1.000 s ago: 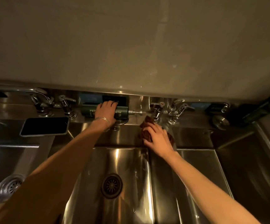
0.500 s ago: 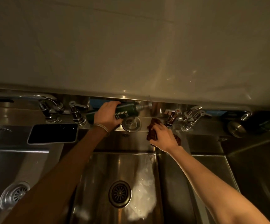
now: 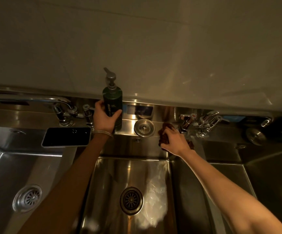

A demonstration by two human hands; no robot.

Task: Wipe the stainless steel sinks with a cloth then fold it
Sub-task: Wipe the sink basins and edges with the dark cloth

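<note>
The left hand [image 3: 104,118] grips an upright green pump bottle [image 3: 112,107] while the right hand [image 3: 174,140] clutches a dark red cloth [image 3: 164,137] against the sink ledge [image 3: 130,146]

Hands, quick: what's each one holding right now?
Left hand: grips the green pump bottle, upright.
Right hand: holds the dark cloth against the sink ledge.

Most of the cloth [image 3: 163,140] hidden under the right hand [image 3: 174,141], bottle [image 3: 113,102] label partly covered by the left hand [image 3: 103,119] and unreadable, left sink [image 3: 10,169] cut off at the edge
</note>
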